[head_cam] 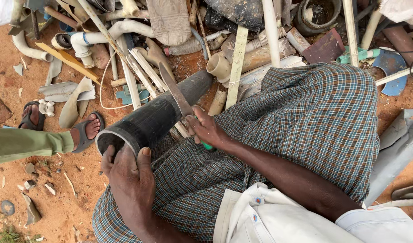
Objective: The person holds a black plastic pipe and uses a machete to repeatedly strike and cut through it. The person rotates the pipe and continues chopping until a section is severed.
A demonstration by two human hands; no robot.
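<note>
A big black plastic pipe (154, 118) lies across the person's lap, on a checked green cloth (305, 117). The left hand (127, 173) is at the near open end of the pipe. Its fingers wrap over the rim and the thumb presses on the outside. The right hand (205, 129) is beside the middle of the pipe. It is closed tight around the green handle of a long flat metal blade (175, 90). The blade rests on top of the pipe. The pipe's long side runs from the lower left up to the upper right. Its open mouth points toward the left hand. The far end points into a pile of old pipes (125, 31) on the sandy ground (58, 202).
</note>
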